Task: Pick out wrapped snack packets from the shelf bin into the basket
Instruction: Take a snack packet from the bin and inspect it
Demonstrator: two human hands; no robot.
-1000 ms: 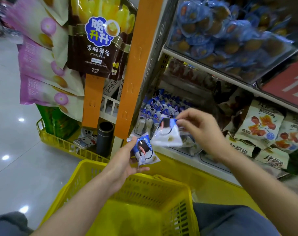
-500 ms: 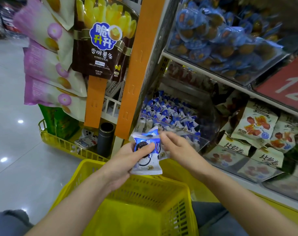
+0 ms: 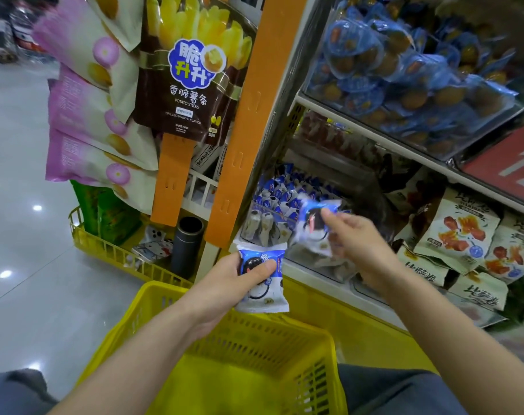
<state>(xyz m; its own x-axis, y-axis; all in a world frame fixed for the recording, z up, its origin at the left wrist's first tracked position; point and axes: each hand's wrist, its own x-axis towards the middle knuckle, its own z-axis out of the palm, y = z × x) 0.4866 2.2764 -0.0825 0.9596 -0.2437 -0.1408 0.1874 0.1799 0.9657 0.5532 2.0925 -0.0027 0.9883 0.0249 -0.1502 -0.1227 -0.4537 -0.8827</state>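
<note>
While left hand (image 3: 224, 284) grips packet (image 3: 265, 301) over basket (image 3: 254, 339) rim, right hand (image 3: 358, 250) pinches second packet (image 3: 313, 226).

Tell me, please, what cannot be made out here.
- Head view: print on the packet in the right hand, smeared by motion.
- Head view: how many packets the left hand holds; thumb covers them.
- Head view: number on the red sign, cut by the right edge.
- Head view: inside of the basket, partly behind the left forearm.

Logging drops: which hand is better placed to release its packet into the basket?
Left. The left hand holds its packet over the basket rim; the right hand holds one by the bin.
</note>
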